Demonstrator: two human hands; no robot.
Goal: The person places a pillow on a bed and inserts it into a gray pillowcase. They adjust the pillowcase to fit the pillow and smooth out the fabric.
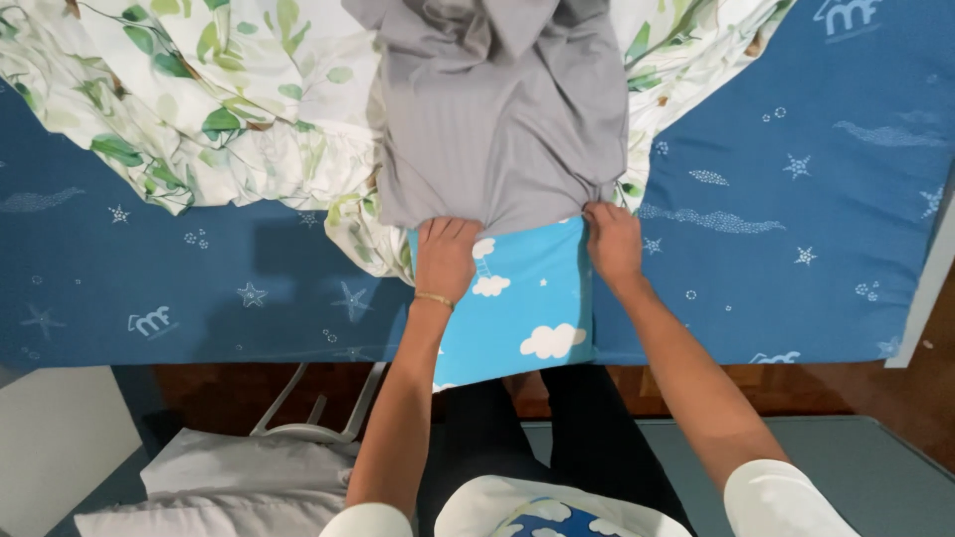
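Note:
A light blue pillow (527, 308) printed with white clouds lies on the dark blue mattress (796, 249), its near end hanging over the bed's edge. A grey pillowcase (502, 129) covers the pillow's far part. My left hand (445, 254) grips the pillowcase's open hem at the left corner, a thin bracelet on its wrist. On the right corner of the same hem, my right hand (612, 239) pinches the grey cloth. Both hands rest on the pillow.
A white sheet with green leaves (199, 89) is bunched across the far part of the bed. Below the bed's edge are a wooden floor (875, 393), a white chair frame (308, 413) and folded grey and white cloth (229, 477).

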